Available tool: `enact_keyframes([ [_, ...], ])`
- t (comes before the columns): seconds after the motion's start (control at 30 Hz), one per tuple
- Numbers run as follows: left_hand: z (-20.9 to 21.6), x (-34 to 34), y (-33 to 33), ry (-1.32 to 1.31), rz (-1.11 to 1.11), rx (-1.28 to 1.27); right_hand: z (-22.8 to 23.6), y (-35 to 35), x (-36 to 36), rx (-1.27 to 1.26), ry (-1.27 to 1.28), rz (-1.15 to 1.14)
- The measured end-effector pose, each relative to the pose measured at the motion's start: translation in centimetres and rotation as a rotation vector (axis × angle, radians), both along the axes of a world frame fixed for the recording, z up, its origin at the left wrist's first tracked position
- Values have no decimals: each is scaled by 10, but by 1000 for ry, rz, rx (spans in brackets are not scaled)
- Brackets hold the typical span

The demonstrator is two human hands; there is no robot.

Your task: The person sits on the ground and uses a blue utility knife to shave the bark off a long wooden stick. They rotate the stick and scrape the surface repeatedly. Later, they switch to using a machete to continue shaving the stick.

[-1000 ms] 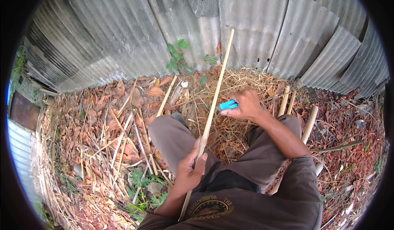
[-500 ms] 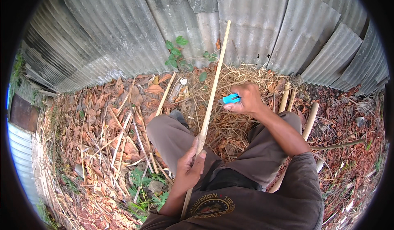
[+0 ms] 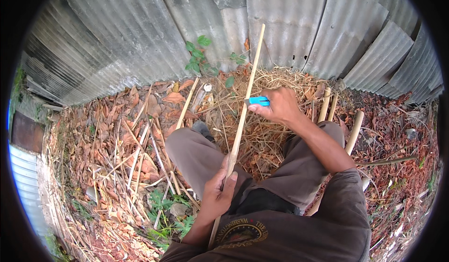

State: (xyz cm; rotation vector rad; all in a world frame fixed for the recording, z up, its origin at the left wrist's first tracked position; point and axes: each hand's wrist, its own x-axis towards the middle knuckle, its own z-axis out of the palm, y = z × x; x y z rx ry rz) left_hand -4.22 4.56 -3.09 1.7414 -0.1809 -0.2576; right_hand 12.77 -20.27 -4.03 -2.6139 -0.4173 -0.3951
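Grip of the left hand [image 3: 220, 191] is closed round the lower part of a long, pale stick [image 3: 239, 133], with the thumb laid along its right side. Fingers of the right hand [image 3: 280, 105] are curled round a bright blue knife [image 3: 259, 101], thumb below the handle. The knife points left, and its dark blade meets the stick above the left hand, about midway up the visible length; whether the edge bites into the wood is too small to tell.

The stick slants up and away from the person's lap, leaning a little to the right, its far end in front of a grey corrugated metal wall [image 3: 290, 33]. Its near end runs down beneath the left forearm, over the dark shirt [image 3: 299, 234]. The person sits with knees bent and spread, in brown trousers [image 3: 194, 157].

Between the knees and the wall lies dry straw [image 3: 269, 143]. To the left, thin sticks [image 3: 135, 161] lie crossed over brown leaves [image 3: 107, 136], and a clear bottle [image 3: 199, 98] lies near the wall. Green leaves [image 3: 194, 58] grow at the wall's foot. Beside the right knee, a thicker pale pole [image 3: 354, 133] slants upward.
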Motion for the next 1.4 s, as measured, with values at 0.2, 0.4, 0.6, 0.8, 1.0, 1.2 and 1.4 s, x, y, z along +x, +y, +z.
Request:
enact_keyframes([
  [0.2,20,0,-4,-16,-17,45,5,-24,30,-22,-186,-66],
  [0.4,20,0,-6,13,-58,53,13,-61,64,-157,-236,-136],
  [0.6,22,-10,-6,170,-155,54,15,-131,98,-95,-140,-473],
  [0.8,16,-19,-1,342,-194,-54,-8,-176,99,187,56,-731],
  [1.0,-3,31,3,517,54,-589,10,-74,24,-31,102,-157],
  [1.2,7,27,-15,622,6,-801,17,-22,3,-111,93,47],
  [1.4,17,17,-17,705,-52,-929,14,-29,26,20,7,-51],
])
